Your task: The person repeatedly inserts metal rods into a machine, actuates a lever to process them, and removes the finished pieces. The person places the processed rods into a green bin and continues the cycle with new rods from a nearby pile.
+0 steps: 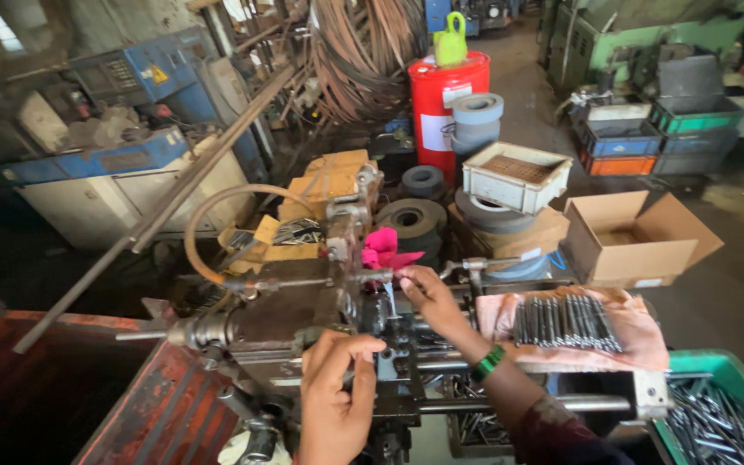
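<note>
The left hand [335, 398] pinches a small dark metal knob [387, 362] on the greasy grey lathe-like machine [286, 319], fingers closed on it. The right hand [428, 297] reaches to the tool area beside a pink rag [383, 248], fingertips narrowed on something too small to identify. This looks like setting up (the next move needs fine alignment). Thin dark steel rods [566, 323] lie on cloth, long axes pointing away.

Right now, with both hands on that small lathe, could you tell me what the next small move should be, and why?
Probably a small nudge of the thin rod pinched by the right hand, easing it in by the pink rag. The left hand already grips the machine's carriage, and finished rods lie sorted on the cloth, so feeding this piece seems next.
</note>
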